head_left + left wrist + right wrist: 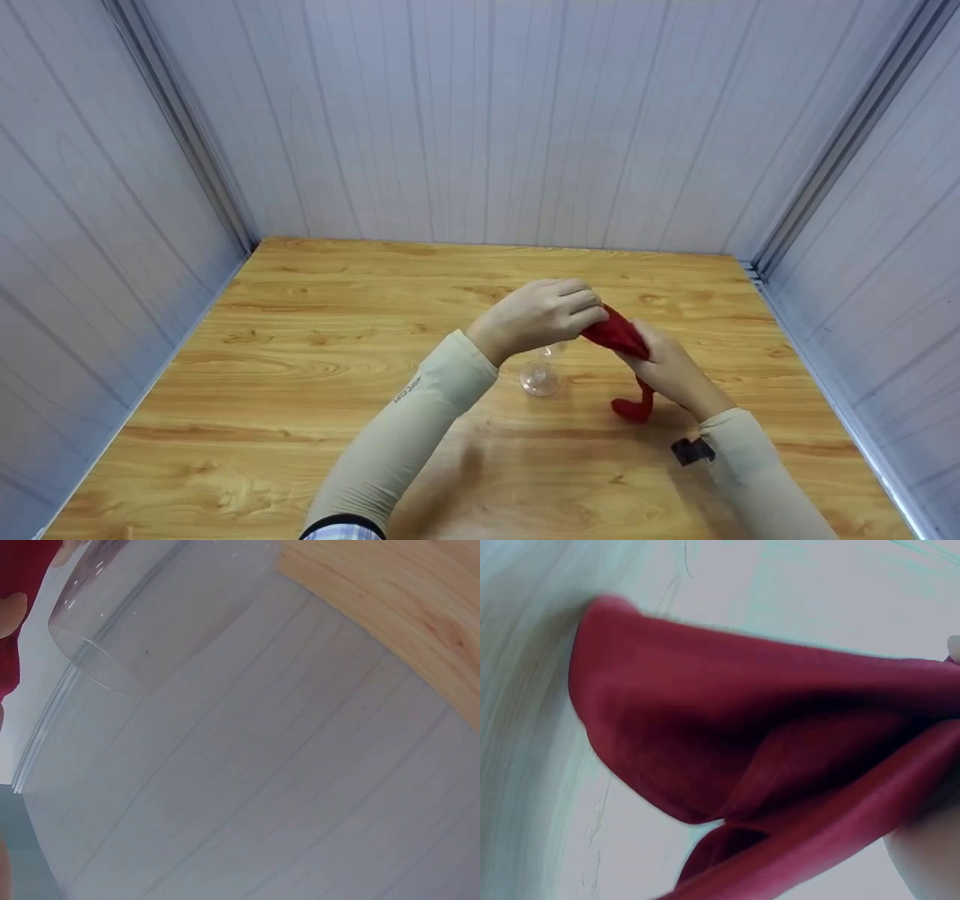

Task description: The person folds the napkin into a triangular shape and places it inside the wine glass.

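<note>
A red cloth (616,334) is stretched between both hands above the table, its lower end dangling to the wood. My left hand (544,315) pinches one end of it from the left. On the other side my right hand (671,367) grips the cloth, fingers partly hidden by it. Loose folds of the red cloth (690,705) fill the middle of the right wrist view. A clear stemmed glass (539,379) stands upright on the table, its upper part hidden behind the left hand. In the left wrist view the bowl of the glass (172,637) appears close beside the cloth.
The wooden table (315,360) ends at a pale panelled wall (480,135) at the back, with matching panels left and right. A small black piece (691,451) sits at the right sleeve cuff.
</note>
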`<action>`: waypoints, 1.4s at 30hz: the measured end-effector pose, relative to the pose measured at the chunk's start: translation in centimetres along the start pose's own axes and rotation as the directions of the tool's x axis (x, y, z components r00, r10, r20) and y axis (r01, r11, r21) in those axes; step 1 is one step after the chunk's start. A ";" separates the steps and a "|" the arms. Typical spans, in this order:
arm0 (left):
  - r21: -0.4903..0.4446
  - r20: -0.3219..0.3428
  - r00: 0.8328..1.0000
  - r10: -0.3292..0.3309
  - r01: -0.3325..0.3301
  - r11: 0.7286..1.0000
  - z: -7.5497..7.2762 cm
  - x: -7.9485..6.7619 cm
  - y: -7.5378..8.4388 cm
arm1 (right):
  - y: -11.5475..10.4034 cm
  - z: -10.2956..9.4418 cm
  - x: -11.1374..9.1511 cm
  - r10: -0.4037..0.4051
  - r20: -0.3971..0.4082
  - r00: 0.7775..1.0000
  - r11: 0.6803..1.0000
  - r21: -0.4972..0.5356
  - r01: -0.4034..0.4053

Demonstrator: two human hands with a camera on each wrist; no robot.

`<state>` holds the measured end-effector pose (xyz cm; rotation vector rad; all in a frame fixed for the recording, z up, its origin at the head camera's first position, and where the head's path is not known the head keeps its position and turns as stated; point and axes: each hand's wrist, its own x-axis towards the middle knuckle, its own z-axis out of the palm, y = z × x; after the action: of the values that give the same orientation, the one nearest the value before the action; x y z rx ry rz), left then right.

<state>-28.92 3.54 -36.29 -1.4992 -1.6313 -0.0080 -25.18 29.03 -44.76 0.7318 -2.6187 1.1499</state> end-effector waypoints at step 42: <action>0.014 -0.043 0.990 -0.136 0.137 0.990 1.1 -0.2 -0.5 | -7.1 0.0 -1.1 -0.386 -0.150 0.910 0.886 0.215 0.411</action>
<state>-29.97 3.80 -36.81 -1.3636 -1.6937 -0.1007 -20.68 25.34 -40.64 1.1610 -2.1216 1.3421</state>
